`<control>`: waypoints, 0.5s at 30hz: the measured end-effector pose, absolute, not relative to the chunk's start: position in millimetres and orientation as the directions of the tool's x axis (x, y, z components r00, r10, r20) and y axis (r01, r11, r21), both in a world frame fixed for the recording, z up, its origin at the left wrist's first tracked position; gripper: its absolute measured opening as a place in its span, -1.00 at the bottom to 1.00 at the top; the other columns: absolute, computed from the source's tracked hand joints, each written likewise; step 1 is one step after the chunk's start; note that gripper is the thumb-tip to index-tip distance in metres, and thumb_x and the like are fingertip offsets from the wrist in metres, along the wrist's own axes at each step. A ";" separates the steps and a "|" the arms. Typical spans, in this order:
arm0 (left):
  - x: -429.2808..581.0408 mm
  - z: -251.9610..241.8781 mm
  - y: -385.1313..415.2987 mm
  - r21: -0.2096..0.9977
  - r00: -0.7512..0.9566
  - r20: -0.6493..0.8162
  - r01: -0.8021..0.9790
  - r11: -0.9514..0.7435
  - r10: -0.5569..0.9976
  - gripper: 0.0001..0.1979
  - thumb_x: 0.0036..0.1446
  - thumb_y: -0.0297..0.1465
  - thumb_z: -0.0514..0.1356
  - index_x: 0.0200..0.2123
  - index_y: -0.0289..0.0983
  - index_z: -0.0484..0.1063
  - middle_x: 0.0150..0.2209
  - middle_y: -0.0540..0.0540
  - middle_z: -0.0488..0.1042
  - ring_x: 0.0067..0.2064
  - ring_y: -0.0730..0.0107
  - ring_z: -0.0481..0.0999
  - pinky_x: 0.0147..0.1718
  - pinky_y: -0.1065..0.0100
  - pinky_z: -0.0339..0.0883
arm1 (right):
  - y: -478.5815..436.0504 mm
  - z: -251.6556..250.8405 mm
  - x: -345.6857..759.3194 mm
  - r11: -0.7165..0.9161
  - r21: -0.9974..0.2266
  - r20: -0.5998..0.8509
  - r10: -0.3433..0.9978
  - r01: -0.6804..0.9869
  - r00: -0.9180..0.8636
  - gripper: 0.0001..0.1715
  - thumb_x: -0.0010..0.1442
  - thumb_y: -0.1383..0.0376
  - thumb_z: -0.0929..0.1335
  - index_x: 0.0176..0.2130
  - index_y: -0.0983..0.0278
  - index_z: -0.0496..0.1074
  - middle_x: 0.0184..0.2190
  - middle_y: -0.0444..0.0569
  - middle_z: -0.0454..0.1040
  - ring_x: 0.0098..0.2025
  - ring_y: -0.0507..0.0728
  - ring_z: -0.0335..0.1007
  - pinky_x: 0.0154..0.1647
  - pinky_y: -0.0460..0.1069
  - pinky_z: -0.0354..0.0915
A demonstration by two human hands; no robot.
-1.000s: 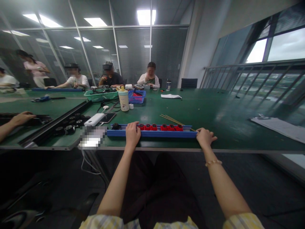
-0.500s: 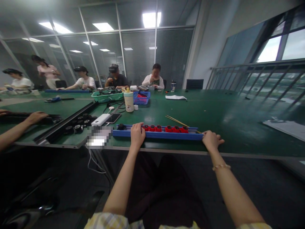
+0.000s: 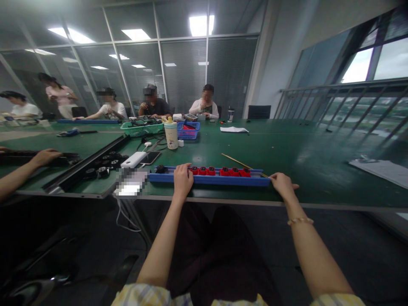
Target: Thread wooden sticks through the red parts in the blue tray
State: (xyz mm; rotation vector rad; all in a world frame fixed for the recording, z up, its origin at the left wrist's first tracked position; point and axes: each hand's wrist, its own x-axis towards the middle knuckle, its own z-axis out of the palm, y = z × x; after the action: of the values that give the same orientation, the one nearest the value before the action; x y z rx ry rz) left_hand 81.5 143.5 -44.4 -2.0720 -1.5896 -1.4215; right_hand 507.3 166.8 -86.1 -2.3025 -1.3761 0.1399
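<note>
Tray (image 3: 207, 181): where is it, and which way does it point?

It lies under the left hand's fingers (image 3: 182, 170) on a green work table (image 3: 302, 146). It is long, narrow and blue, its long axis running left to right along the table's near edge.

What are the hands doing?

The left hand (image 3: 183, 182) sits curled over the tray's near rail, fingers together; whether they clamp it, I can't tell. The right hand (image 3: 283, 185) lies flat just past the tray's right end, fingers together, gripping nothing.

What is in the tray?

Six red blocks (image 3: 225, 172) stand in a row right of the left-hand fingers, with a dark round part (image 3: 161, 169) left of them.

Anything else close by?

Wooden sticks (image 3: 237, 161) reach toward the right-hand fingers. Left of the left-hand fingers, a white power bank (image 3: 134, 160) lies beside a phone (image 3: 149, 157). Far left, a co-worker's hand (image 3: 44, 157) rests on a dark strip (image 3: 19, 156).
</note>
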 end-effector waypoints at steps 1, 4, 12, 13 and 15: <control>81.5 -44.5 143.5 0.389 -0.021 0.752 0.821 -0.418 0.659 -0.72 0.20 -0.50 0.02 -0.08 -0.27 0.43 -0.08 -0.18 0.53 -0.01 0.12 0.42 0.03 0.10 0.30 | 166.2 -85.2 509.3 -0.380 -0.434 0.125 0.873 0.817 0.472 -0.75 0.24 0.28 0.30 -0.23 0.21 0.58 -0.13 0.10 0.55 -0.01 0.32 0.37 0.09 0.37 0.07; 81.5 -45.1 144.0 0.385 -0.018 0.754 0.822 -0.419 0.657 -0.72 0.20 -0.50 0.02 -0.08 -0.27 0.43 -0.09 -0.18 0.53 -0.01 0.12 0.42 0.02 0.10 0.30 | 160.8 -85.2 507.6 -0.342 -0.374 0.189 0.882 0.862 0.432 -0.70 0.27 0.28 0.26 -0.17 0.26 0.56 -0.12 0.17 0.53 0.00 0.31 0.36 0.05 0.29 0.13; 81.3 -45.2 145.2 0.388 -0.025 0.750 0.826 -0.410 0.661 -0.71 0.19 -0.50 0.02 -0.07 -0.26 0.43 -0.08 -0.18 0.53 -0.01 0.11 0.43 0.03 0.09 0.30 | 146.8 -86.2 489.1 -0.378 -0.164 0.274 0.870 0.911 0.410 -0.63 0.27 0.30 0.23 -0.01 0.35 0.46 -0.06 0.26 0.45 0.06 0.36 0.32 -0.02 0.20 0.18; 81.5 -44.8 144.9 0.387 -0.023 0.750 0.825 -0.411 0.661 -0.71 0.19 -0.50 0.02 -0.07 -0.26 0.43 -0.09 -0.18 0.53 -0.01 0.11 0.42 0.03 0.09 0.30 | 146.3 -85.7 488.9 -0.383 -0.151 0.284 0.866 0.911 0.411 -0.63 0.27 0.29 0.23 -0.01 0.37 0.45 -0.06 0.27 0.45 0.06 0.36 0.32 -0.03 0.19 0.18; 81.9 -44.1 144.1 0.388 -0.023 0.750 0.825 -0.412 0.661 -0.71 0.19 -0.50 0.02 -0.07 -0.26 0.43 -0.09 -0.18 0.53 -0.01 0.11 0.42 0.03 0.09 0.30 | 145.7 -84.6 489.2 -0.395 -0.127 0.304 0.857 0.910 0.415 -0.63 0.26 0.28 0.24 -0.01 0.39 0.43 -0.05 0.29 0.45 0.05 0.37 0.33 -0.04 0.17 0.18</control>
State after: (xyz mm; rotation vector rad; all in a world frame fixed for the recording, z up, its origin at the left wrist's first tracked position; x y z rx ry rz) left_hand 81.9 144.1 -44.1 -2.0675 -1.5958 -1.4122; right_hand 489.2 145.7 -84.6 -2.4010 -1.5401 -0.2740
